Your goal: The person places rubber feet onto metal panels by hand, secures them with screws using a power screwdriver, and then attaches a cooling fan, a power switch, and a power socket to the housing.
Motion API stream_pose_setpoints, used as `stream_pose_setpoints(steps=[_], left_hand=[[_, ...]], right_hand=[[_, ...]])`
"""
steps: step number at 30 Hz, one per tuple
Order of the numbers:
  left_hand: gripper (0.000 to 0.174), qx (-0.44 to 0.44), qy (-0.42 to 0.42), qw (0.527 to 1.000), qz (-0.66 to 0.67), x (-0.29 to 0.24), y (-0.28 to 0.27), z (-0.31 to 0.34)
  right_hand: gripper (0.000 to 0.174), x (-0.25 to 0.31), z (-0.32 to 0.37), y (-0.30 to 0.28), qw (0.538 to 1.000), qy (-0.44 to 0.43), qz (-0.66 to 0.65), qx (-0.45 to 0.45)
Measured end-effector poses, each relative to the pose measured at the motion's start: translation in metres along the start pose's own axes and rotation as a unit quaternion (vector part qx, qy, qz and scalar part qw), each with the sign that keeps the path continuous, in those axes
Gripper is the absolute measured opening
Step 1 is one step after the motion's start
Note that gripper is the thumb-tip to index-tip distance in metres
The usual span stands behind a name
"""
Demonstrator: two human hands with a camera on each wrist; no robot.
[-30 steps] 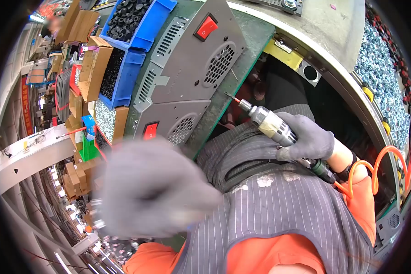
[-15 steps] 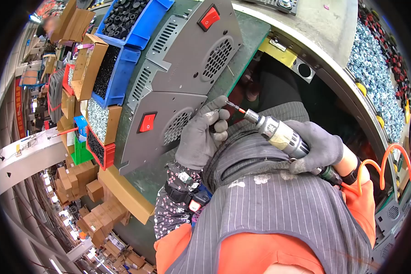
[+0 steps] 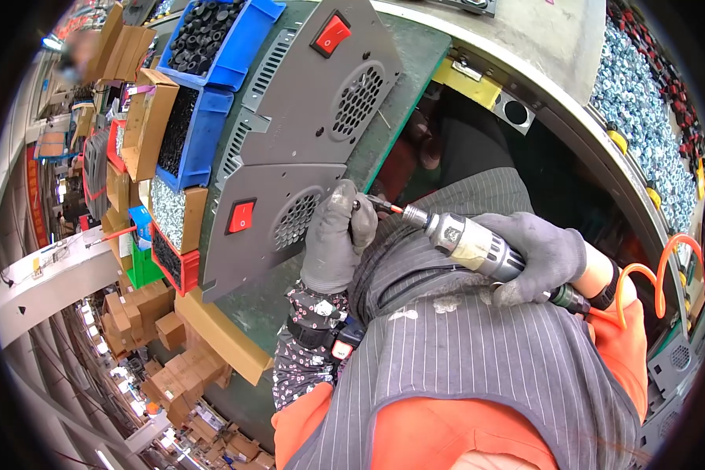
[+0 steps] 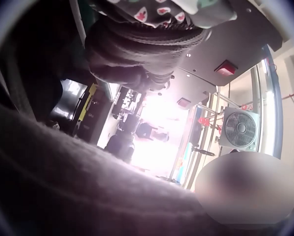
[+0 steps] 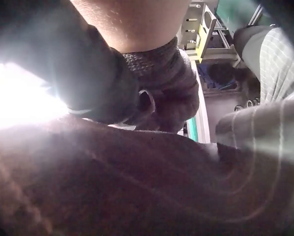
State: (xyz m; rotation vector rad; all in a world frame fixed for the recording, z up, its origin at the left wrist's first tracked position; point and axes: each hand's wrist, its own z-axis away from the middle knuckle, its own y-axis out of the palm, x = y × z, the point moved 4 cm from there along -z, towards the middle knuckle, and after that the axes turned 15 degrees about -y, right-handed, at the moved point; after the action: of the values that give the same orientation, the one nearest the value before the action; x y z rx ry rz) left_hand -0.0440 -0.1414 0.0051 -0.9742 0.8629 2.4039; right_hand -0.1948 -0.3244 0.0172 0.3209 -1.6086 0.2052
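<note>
My right hand [image 3: 536, 254], in a grey glove, grips a power screwdriver [image 3: 466, 241] fed by a coiled orange hose [image 3: 638, 274]. Its slim bit [image 3: 384, 204] points left across my lap. My left hand [image 3: 333, 243], also gloved, pinches a small black screw [image 3: 357, 205] between thumb and fingers, right at the bit's tip. Just beyond that hand stand two grey metal panels, one nearer [image 3: 251, 188] and one farther [image 3: 305, 102], each with a red rocker switch and a honeycomb vent. In the left wrist view the gloved hand [image 4: 132, 59] is dark, its fingertips hidden.
Blue bins [image 3: 231, 55] of black parts line the panels' far side, beside a cardboard box of silvery screws [image 3: 167, 202] and a red bin [image 3: 182, 266]. A green bench edge [image 3: 403, 125] runs by my lap. A heap of metal fasteners [image 3: 642, 117] lies at far right.
My left hand came from a blurred position over the lower left to the bit's tip, and its fingers have drawn together there. The screwdriver has tilted slightly and stays in my right hand.
</note>
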Motion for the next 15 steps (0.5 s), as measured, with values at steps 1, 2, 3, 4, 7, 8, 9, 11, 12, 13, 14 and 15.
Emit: stream_pose_setpoints(steps=[1, 2, 3, 4, 7, 8, 9, 11, 12, 13, 14, 15], left_hand=[[0.036, -0.026, -0.024, 0.999, 0.002, 0.001, 0.000, 0.001], [0.036, -0.052, -0.048, 0.997, 0.003, 0.001, 0.000, 0.001], [0.036, -0.052, -0.049, 0.997, 0.001, 0.000, 0.001, 0.000], [0.036, -0.047, -0.051, 0.998, -0.011, -0.002, 0.003, -0.001], [0.037, -0.062, -0.057, 0.996, -0.042, -0.006, 0.007, -0.004], [0.038, -0.082, -0.060, 0.993, -0.059, -0.007, 0.007, -0.004], [0.038, -0.083, -0.062, 0.993, -0.060, -0.009, 0.009, -0.005], [0.039, -0.092, -0.073, 0.987, -0.107, -0.011, 0.011, -0.006], [0.039, -0.092, -0.074, 0.987, -0.107, -0.011, 0.011, -0.006], [0.040, -0.100, -0.085, 0.986, -0.107, -0.011, 0.011, -0.007], [0.041, -0.107, -0.096, 0.984, -0.108, -0.010, 0.010, -0.007], [0.041, -0.107, -0.098, 0.983, -0.109, -0.011, 0.013, -0.007]], right_hand=[[0.072, 0.002, 0.000, 0.000, 1.000, 0.011, -0.007, 0.005], [0.071, 0.003, 0.000, 0.000, 1.000, 0.021, -0.014, 0.010], [0.071, 0.005, -0.001, -0.001, 1.000, 0.020, -0.015, 0.009], [0.070, 0.006, -0.001, -0.001, 0.999, 0.028, -0.019, 0.011], [0.069, 0.001, 0.001, -0.002, 1.000, 0.022, -0.013, 0.010], [0.068, 0.000, 0.002, -0.003, 1.000, 0.008, -0.001, 0.009], [0.068, 0.001, 0.003, -0.003, 1.000, 0.008, -0.003, 0.009], [0.066, -0.001, 0.005, -0.004, 0.998, 0.056, -0.023, 0.007], [0.066, -0.002, 0.006, -0.004, 0.998, 0.057, -0.024, 0.006], [0.065, -0.002, 0.006, -0.005, 0.999, 0.039, -0.025, 0.003], [0.064, -0.002, 0.006, -0.006, 0.999, 0.022, -0.025, 0.000], [0.064, -0.005, 0.006, -0.005, 0.999, 0.022, -0.027, -0.001]])
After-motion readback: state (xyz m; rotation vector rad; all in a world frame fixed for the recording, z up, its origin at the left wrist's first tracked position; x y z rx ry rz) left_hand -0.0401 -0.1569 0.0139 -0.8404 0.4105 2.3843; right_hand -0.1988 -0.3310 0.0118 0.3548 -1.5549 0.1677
